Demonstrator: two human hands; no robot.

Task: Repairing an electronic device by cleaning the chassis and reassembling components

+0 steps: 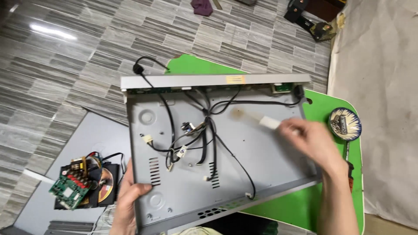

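A person's left hand (128, 202) grips the near-left edge of an opened grey metal chassis (261, 152), thumb pressed on the inside floor and fingers curled underneath. The chassis lies tilted across a green desk (335, 117), covering most of it and overhanging the desk's left edge. The right hand (313, 141) hovers over the chassis's right half, fingers closed around a blurred white brush (267, 122) whose pale tip points at a brownish stain (237, 114) on the metal floor. A tangle of black cables (209, 130) with small white connectors sprawls across the chassis's middle, and a black power cord (143, 72) trails out over its far wall. A round blue-rimmed dish (355, 130) holding small metal parts sits at the desk's right edge. On a grey panel on the floor beyond the desk's left edge lie a green circuit board (69, 189) and a disc drive (104, 185) showing a shiny disc.
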